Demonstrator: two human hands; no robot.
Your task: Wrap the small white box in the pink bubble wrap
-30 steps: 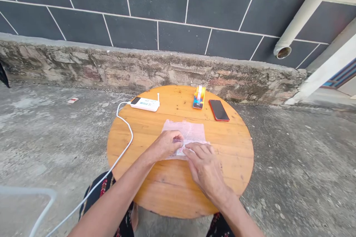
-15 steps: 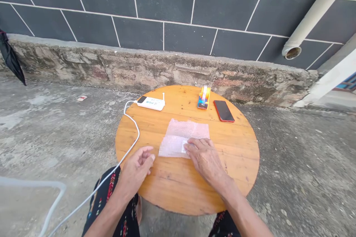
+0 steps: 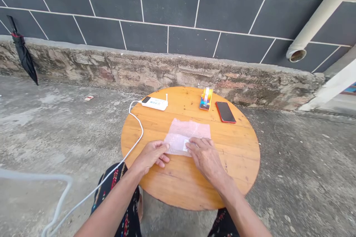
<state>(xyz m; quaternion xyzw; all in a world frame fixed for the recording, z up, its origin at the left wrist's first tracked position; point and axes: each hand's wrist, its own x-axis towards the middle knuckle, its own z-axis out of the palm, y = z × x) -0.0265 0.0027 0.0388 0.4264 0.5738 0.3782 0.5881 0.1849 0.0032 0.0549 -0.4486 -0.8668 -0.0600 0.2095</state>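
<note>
pressing hand: the right hand (image 3: pixel 204 155) lies palm down, fingers side by side and laid over one end of a small white card (image 3: pixel 185 145); i cannot tell whether its thumb grips underneath.

corner hand: the left hand (image 3: pixel 152 155) has thumb and forefinger together at the near left edge of the pinkish wrap (image 3: pixel 191 129), the other fingers spread lower, over the table (image 3: pixel 178 183); whether they pinch the wrap, i cannot tell from where i stand.

wrap: it lies spread around the middle of the table, its far part bare to view, the white card on its near part.

table: round and wooden, with the person's knees in dark patterned trousers (image 3: pixel 128 213) at its near edge.

far side: a white device (image 3: pixel 155 103) at left, a yellow and blue tape dispenser (image 3: pixel 205 100), and beside that a red-edged phone (image 3: pixel 226 112), screen up and dark.

cord: a white cord (image 3: pixel 141 129) runs from the device across the tabletop and down past the left knee.

wall: a closed black umbrella (image 3: pixel 25 55) leans against the dark tiled wall (image 3: pixel 178 3) at left.
</note>
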